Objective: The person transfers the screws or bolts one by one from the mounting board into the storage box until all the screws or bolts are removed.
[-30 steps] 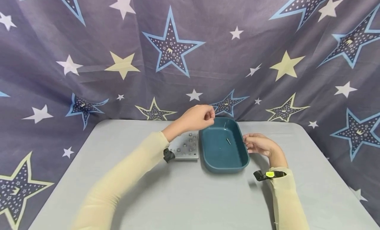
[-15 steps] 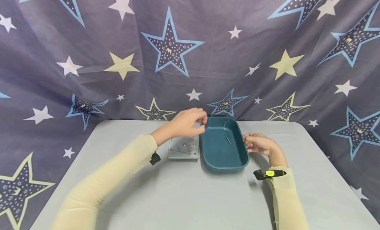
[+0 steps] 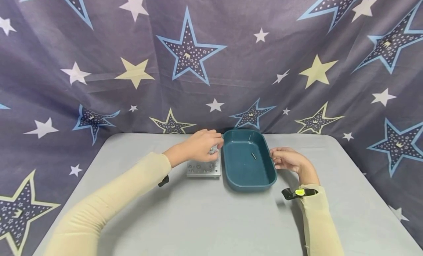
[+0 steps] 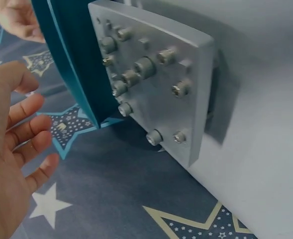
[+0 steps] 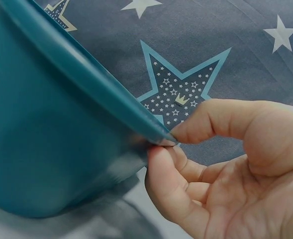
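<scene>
My left hand [image 3: 201, 145] hovers over a silver metal plate [image 3: 203, 171]. In the left wrist view its fingers [image 4: 29, 130] are loosely bent, with nothing between them. Several socket-head bolts [image 4: 145, 67] stand in the plate's face. Just right of the plate is a teal plastic tub [image 3: 251, 187], and one loose bolt [image 3: 253, 156] lies on its floor. My right hand [image 3: 288, 160] pinches the tub's right rim between thumb and fingers, seen close up in the right wrist view. The left hand covers the plate's far part in the head view.
Both objects stand toward the back of a grey-white table [image 3: 205, 219]. Behind the table's far edge hangs a dark curtain [image 3: 231, 65] printed with stars. Each forearm wears a black wrist strap [image 3: 299, 193] over a cream sleeve.
My left hand has moved left and down, from above the tub's far left corner to over the plate; its fingers have loosened. The right hand stays at the tub's rim.
</scene>
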